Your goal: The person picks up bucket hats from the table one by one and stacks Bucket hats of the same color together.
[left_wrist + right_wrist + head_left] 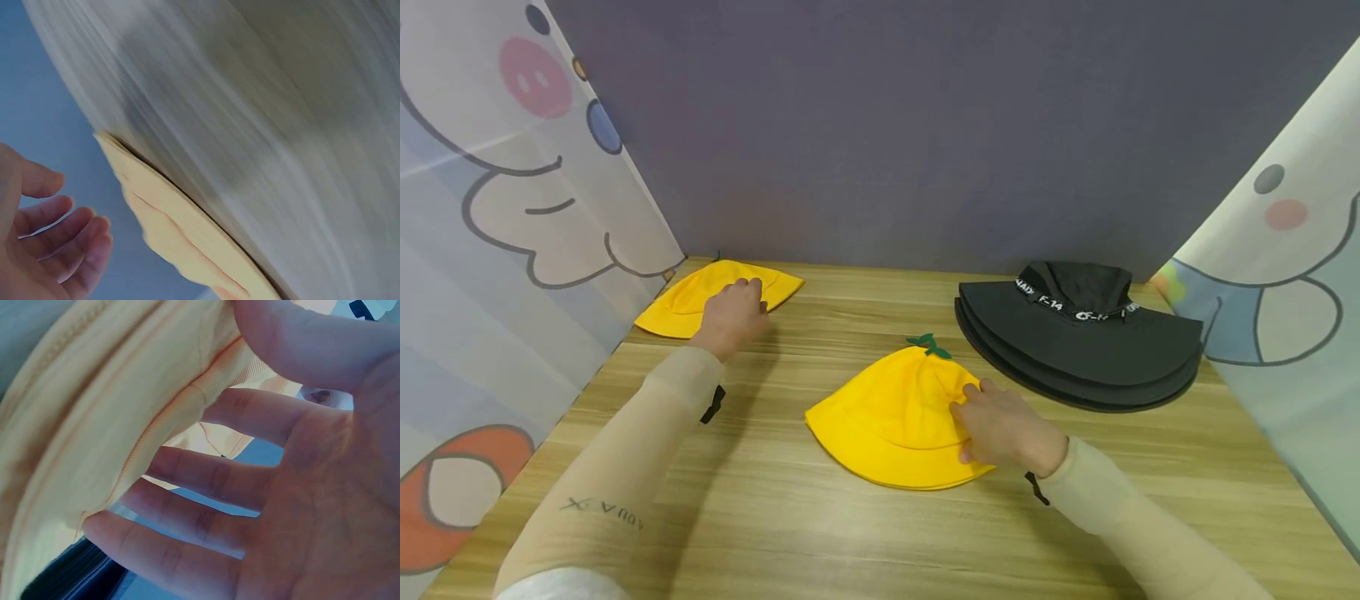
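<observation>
Two places on the table hold yellow bucket hats. At the far left lies one yellow hat (688, 293) with a small dark stem on top; my left hand (732, 318) hovers over its right side. In the left wrist view, the fingers of that hand (59, 240) are loosely bent, apart from the yellow brim (187, 225). Centrally sits another yellow hat (887, 408) with green leaves at its crown; the doubled brim edge suggests layers. My right hand (1003, 427) touches its right side, fingers spread along the cloth (125, 419) and thumb near the brim.
A stack of black wide-brimmed hats (1075, 342) with white lettering on the band stands at the back right. Behind the wooden table (760, 500) rises a grey panel (880, 133). Cartoon-printed curtains (490, 275) hang at both sides.
</observation>
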The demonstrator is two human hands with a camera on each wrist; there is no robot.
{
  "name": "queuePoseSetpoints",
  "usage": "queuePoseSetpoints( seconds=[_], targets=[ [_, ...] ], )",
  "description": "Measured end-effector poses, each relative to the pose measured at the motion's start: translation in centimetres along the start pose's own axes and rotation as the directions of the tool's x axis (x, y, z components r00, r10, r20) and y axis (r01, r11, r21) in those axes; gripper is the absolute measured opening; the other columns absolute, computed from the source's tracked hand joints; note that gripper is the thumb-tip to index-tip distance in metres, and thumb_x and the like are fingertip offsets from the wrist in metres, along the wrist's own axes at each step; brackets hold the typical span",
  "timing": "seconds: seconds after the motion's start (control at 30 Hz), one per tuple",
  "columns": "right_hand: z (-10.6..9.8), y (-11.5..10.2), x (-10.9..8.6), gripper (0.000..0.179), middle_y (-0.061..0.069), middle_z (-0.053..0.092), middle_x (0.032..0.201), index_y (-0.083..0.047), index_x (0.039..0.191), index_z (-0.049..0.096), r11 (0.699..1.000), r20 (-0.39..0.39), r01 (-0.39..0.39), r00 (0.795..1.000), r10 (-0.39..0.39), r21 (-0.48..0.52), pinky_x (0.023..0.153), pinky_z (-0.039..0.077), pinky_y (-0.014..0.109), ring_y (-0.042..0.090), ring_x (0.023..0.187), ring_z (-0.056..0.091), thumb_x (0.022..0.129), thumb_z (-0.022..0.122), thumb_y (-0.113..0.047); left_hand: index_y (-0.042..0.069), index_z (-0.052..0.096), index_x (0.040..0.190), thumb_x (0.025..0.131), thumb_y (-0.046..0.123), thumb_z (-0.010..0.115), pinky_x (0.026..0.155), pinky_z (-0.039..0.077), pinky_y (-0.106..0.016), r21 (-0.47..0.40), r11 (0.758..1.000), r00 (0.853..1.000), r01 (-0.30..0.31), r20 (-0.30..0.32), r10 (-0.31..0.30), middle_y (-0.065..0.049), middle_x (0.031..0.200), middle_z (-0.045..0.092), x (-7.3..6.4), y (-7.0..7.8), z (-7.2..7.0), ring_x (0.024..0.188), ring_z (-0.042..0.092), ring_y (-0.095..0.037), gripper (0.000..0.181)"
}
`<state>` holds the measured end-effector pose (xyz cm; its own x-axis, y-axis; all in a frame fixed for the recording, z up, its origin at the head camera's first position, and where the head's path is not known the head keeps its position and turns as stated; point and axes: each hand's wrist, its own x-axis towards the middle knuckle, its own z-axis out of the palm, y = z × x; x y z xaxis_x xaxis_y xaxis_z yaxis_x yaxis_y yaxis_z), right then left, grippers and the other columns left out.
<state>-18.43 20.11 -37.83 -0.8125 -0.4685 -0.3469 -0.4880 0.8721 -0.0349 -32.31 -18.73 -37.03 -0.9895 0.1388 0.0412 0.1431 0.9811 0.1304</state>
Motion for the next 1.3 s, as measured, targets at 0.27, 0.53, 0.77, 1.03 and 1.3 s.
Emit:
queuePoseSetpoints(
  seconds=[0.27,0.53,0.77,1.03,1.3],
  targets=[
    [-0.1,-0.1,0.1,0.055,0.016,0.059,0.123,-0.005,0.127,0.068,1.0,0.018,-0.009,1.0,0.009,0.0,0.083,0.05,0.053,0.036,0.11,0.051,0.082,0.086,-0.031,-0.013,0.044,0.126,0.101,0.015,0.048,0.091,0.042,-0.069,0.029,0.998,0.992,0.059,-0.111,-0.055,-0.037,0.12,0.05,0.4,-3.9,0.1,0.11,0.049,-0.056,0.037],
    [-0.2,-0.2,0.2,0.052,0.016,0.06,0.122,-0.005,0.124,0.068,1.0,0.017,-0.006,1.0,0.006,-0.006,0.081,0.051,0.052,0.036,0.108,0.052,0.082,0.086,-0.031,-0.016,0.027,0.145,0.104,0.025,0.043,0.103,0.03,-0.071,-0.045,0.971,0.972,0.235,-0.02,-0.236,-0.047,0.136,0.027,0.5,-7.3,-0.3,0.127,0.027,-0.063,0.06],
    [-0.5,-0.3,0.3,0.049,0.015,0.059,0.12,-0.006,0.122,0.069,1.0,0.017,-0.013,1.0,0.014,-0.003,0.078,0.051,0.051,0.035,0.106,0.052,0.082,0.086,-0.029,-0.012,-0.008,0.155,0.104,0.05,0.038,0.111,0.005,-0.076,-0.178,0.91,0.918,0.374,0.209,-0.337,-0.049,0.152,-0.008,-0.9,-9.6,0.1,0.14,-0.007,-0.065,0.092],
    [-0.5,-0.5,0.5,0.044,0.015,0.059,0.122,-0.007,0.115,0.07,1.0,0.025,-0.008,1.0,0.008,-0.003,0.079,0.05,0.049,0.034,0.106,0.051,0.082,0.086,-0.03,-0.007,-0.022,0.153,0.103,0.065,0.019,0.104,0.012,-0.082,-0.203,0.882,0.877,0.425,0.334,-0.346,-0.047,0.151,-0.022,-2.1,-11.4,0.7,0.137,-0.011,-0.07,0.097],
    [-0.3,-0.5,0.4,0.036,0.015,0.06,0.119,-0.009,0.106,0.07,1.0,0.008,-0.009,1.0,0.009,-0.01,0.078,0.05,0.047,0.034,0.103,0.052,0.081,0.087,-0.028,-0.021,0.004,0.15,0.105,0.051,0.038,0.097,0.036,-0.074,-0.08,0.913,0.888,0.401,0.278,-0.366,-0.053,0.139,0.014,-1.7,-11.6,0.7,0.128,0.019,-0.067,0.091]
  ],
)
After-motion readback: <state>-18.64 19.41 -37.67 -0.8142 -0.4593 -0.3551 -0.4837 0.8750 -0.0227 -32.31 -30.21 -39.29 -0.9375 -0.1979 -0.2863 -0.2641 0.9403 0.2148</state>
